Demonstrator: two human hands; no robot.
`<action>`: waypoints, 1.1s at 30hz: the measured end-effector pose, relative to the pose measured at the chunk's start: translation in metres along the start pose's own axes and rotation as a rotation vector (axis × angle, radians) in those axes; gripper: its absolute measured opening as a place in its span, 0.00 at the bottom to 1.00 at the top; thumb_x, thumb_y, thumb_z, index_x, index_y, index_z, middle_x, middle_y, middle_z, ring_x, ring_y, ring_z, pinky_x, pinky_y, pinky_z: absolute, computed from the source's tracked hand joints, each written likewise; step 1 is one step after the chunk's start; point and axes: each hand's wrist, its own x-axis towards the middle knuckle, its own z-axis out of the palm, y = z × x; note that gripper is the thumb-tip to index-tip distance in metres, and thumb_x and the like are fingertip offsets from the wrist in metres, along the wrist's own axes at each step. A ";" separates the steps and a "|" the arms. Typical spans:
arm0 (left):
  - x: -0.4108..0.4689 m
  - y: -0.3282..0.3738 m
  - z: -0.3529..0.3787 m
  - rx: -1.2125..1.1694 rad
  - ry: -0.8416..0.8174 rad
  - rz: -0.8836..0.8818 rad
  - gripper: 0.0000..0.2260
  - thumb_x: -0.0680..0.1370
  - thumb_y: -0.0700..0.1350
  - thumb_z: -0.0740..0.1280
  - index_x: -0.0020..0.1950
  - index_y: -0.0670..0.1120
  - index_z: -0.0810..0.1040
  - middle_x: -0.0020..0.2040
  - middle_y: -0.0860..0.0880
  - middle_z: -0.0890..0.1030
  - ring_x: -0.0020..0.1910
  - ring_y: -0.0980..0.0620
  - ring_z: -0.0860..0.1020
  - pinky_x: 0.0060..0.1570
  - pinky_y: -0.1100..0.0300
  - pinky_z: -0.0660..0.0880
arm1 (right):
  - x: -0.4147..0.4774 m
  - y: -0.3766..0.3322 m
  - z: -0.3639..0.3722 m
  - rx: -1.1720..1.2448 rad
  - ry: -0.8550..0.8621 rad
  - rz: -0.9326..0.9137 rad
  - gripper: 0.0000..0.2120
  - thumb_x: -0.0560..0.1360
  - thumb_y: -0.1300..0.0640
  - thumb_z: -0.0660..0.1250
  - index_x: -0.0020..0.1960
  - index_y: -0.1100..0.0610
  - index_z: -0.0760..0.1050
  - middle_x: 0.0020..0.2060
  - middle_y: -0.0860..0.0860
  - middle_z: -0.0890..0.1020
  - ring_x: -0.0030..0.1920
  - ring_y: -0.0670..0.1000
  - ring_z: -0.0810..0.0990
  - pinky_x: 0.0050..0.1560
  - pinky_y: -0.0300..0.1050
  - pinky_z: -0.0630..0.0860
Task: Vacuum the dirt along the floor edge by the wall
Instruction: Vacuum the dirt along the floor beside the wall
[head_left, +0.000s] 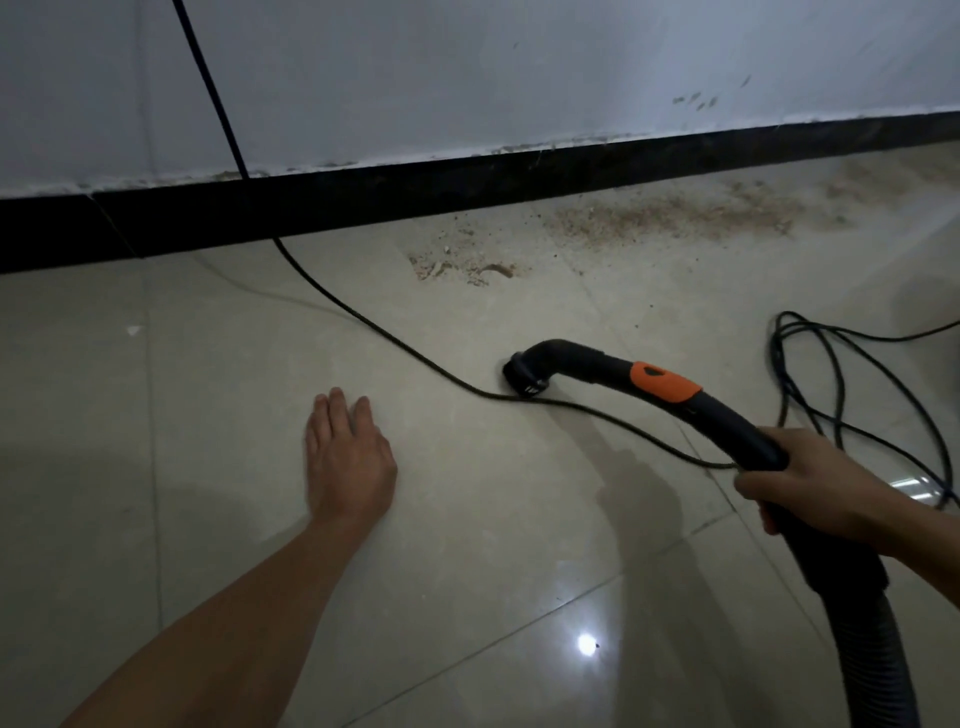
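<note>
Firmly curled, the right hand's (815, 488) fingers (753, 486) grip the black curved vacuum handle (613, 366) at the right of the frame, below its orange slider (662, 382). The left hand (348, 462) is held palm-down with straight fingers over the tiled floor (208, 364), left of centre. The handle's open end (522, 376) sits at mid-frame, right by the black power cord (363, 317). Sandy dirt (670, 218) lies above it, along the dark baseboard (363, 202). A ribbed hose (872, 670) trails off at lower right.
</note>
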 end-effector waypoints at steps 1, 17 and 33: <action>0.000 0.000 0.000 -0.002 -0.001 0.001 0.21 0.76 0.42 0.56 0.65 0.36 0.74 0.68 0.31 0.70 0.69 0.32 0.66 0.67 0.41 0.63 | -0.003 0.004 -0.003 0.003 0.027 0.014 0.08 0.72 0.63 0.72 0.48 0.56 0.76 0.27 0.57 0.82 0.27 0.55 0.83 0.30 0.47 0.76; 0.000 0.005 -0.002 0.009 -0.023 0.001 0.22 0.76 0.43 0.55 0.66 0.36 0.73 0.68 0.32 0.69 0.69 0.33 0.66 0.69 0.42 0.63 | 0.084 -0.048 0.040 0.267 0.264 0.088 0.08 0.70 0.61 0.71 0.47 0.61 0.76 0.32 0.58 0.82 0.25 0.53 0.83 0.26 0.40 0.75; 0.002 0.005 -0.002 0.066 -0.067 -0.013 0.24 0.75 0.44 0.53 0.68 0.37 0.71 0.71 0.33 0.67 0.72 0.34 0.63 0.71 0.43 0.60 | 0.173 -0.139 0.053 0.338 0.220 0.086 0.08 0.70 0.62 0.72 0.45 0.59 0.73 0.35 0.56 0.80 0.27 0.54 0.82 0.28 0.43 0.76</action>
